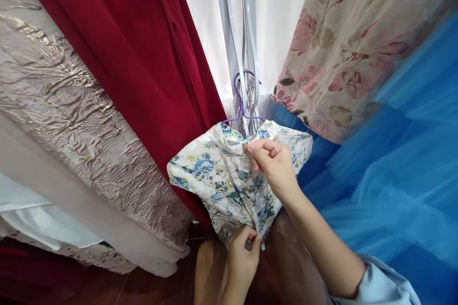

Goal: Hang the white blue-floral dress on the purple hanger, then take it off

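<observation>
Floral top point(214, 176) pinched: right fingers point(264, 145) at neckline point(232, 144), left fingers point(245, 232) at lower front.

Looks to us like a clothes shop or a dress storeroom, can't say which. We've got hanging fabric on both sides: red cloth point(118, 47), shiny textured cloth point(82, 86), pink-flowered cloth point(329, 47), sheer blue fabric point(386, 176), plus a flowered top point(207, 167) on a purple hanger point(241, 105). Dark tiled floor point(150, 281) below.

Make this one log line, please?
White blue-floral cloth top: on thin purple hanger; left hand: pinching lower front; right hand: pinching neckline
</observation>
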The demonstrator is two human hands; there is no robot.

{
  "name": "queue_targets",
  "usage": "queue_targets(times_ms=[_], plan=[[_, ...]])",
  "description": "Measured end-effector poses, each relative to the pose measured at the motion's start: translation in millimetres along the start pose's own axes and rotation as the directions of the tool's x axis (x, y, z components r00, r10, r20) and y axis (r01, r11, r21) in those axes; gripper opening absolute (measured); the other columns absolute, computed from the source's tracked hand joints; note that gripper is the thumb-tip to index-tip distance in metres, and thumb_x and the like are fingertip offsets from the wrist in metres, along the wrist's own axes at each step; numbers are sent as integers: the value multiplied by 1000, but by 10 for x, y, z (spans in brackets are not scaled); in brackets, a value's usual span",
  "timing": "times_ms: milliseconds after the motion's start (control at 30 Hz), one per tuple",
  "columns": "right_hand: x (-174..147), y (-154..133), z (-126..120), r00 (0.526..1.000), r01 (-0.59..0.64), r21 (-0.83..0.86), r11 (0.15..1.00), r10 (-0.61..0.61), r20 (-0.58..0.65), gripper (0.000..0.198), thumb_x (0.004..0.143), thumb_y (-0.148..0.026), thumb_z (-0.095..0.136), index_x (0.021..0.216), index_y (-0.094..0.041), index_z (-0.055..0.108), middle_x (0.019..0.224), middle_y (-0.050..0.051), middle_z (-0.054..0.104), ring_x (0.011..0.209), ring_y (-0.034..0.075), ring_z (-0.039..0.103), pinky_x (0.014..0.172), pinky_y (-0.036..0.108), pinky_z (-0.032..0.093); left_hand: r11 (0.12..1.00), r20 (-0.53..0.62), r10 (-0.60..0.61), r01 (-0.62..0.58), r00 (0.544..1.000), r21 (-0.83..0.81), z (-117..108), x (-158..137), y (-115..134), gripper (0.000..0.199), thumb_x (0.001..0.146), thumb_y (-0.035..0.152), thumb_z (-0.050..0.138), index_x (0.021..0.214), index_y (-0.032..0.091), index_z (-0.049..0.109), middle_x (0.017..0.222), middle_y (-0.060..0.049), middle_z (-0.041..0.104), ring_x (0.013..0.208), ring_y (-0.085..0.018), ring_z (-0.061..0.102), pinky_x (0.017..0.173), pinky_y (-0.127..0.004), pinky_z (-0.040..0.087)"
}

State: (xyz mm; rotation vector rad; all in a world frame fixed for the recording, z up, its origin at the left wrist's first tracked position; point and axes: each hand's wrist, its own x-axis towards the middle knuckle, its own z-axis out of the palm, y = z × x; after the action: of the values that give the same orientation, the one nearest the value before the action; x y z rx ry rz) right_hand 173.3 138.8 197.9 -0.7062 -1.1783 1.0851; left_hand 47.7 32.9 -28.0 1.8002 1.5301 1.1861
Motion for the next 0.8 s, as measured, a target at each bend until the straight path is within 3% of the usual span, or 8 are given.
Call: queue_targets(times_ms=[100, 200, 267, 333, 400, 500, 600, 800], plan=[[-75, 60, -38, 1000, -31, -8, 1000, 31, 7, 24, 87, -40, 67, 78, -17, 68, 44, -6, 51, 40, 8, 39, 43, 22, 29, 1000, 23, 3, -3, 1000, -20, -161, 125, 89, 15, 95, 28, 58, 88, 19, 67, 83, -4, 70, 79, -19, 66, 73, -27, 51], [-145, 84, -88, 1000, -29, -28, 999, 29, 12, 24, 88, -40, 67, 79, -18, 67, 45, -7, 50, 41, 8, 40, 43, 22, 31, 993, -127, 116, -118, 985, -12, -391, 375, 350, 19, 97, 27, 57, 110, 21, 68, 102, -7, 72, 91, -20, 68, 83, -29, 54], [-179, 61, -116, 1000, -25, -42, 999, 25, 17, 25, 88, -41, 67, 79, -18, 66, 43, -7, 48, 38, 7, 38, 41, 21, 30, 970, -245, 241, -242, 939, 24, -572, 626, 631, 23, 98, 24, 55, 118, 21, 66, 98, -6, 71, 87, -17, 68, 80, -28, 54], [-203, 15, -134, 999, -27, -48, 998, 28, 29, 27, 89, -43, 66, 79, -19, 64, 40, -8, 46, 35, 7, 37, 39, 21, 29, 924, -341, 372, -381, 864, 44, -751, 922, 955, 32, 98, 21, 55, 130, 23, 61, 87, -2, 67, 80, -14, 66, 77, -26, 53], [-210, -31, -144, 999, -24, -63, 998, 27, 46, 28, 89, -46, 66, 80, -19, 63, 38, -9, 46, 34, 7, 38, 38, 21, 28, 888, -347, 443, -456, 826, 48, -903, 1212, 1258, 46, 98, 22, 56, 143, 23, 50, 86, -1, 65, 77, -14, 64, 74, -26, 53], [-171, -29, -153, 997, 16, -97, 995, -9, 73, 29, 90, -46, 65, 81, -19, 62, 41, -8, 47, 36, 8, 39, 40, 21, 29, 863, -237, 506, -486, 830, 138, -1034, 1534, 1553, 29, 98, 28, 57, 126, 21, 62, 86, -1, 67, 73, -13, 62, 70, -24, 52], [-76, 104, -146, 996, 36, -91, 995, -29, 79, 29, 89, -44, 64, 75, -20, 56, 44, -10, 42, 38, 6, 33, 41, 21, 24, 823, -200, 560, -513, 804, 242, -1045, 1678, 1629, 15, 99, 29, 55, 100, 19, 67, 85, -1, 68, 74, -13, 64, 74, -24, 50], [55, 440, -82, 999, 36, -119, 992, -38, -10, 28, 86, -40, 62, 70, -21, 48, 48, -10, 39, 43, 6, 29, 45, 21, 22, 821, -275, 560, -479, 781, 312, -952, 1709, 1620, 16, 101, 28, 52, 101, 19, 64, 87, -2, 69, 79, -15, 65, 74, -24, 49]])
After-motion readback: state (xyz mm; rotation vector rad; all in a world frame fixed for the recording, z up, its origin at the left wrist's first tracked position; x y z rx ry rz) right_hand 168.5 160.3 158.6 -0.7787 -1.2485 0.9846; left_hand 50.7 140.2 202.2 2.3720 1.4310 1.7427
